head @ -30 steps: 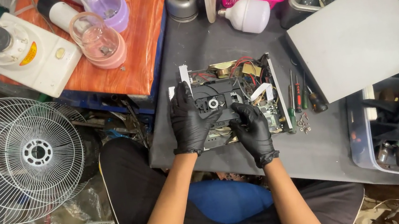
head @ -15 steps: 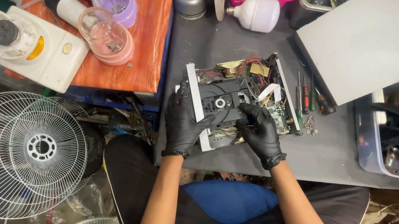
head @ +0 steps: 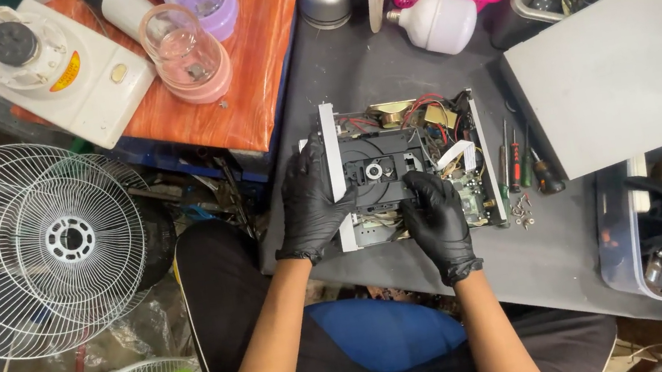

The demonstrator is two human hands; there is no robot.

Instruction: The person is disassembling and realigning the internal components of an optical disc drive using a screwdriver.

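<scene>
Head view is the only view, and it looks down on an opened disc player lying near the front edge of the dark grey table; everything else is placed from that player. Its black drive mechanism sits in the middle of the chassis, with red and yellow wiring and a white ribbon cable behind and to the right of it. The left hand, in a black glove, curls over the player's left edge, fingers wrapped onto the mechanism's side — closed on it, not spread. The right hand, gloved too, presses down on the mechanism's front right corner with fingers bent and close together; whether it pinches a part there I cannot tell. To work the mechanism well, I judge both hands should bear evenly so it does not tilt, and the ribbon cable should stay slack — a pull would strain it. Just right of the player lie several screwdrivers and a few loose screws; farther right is a pale flat cover panel. Left of the player, below table level, stands a white fan guard.
</scene>
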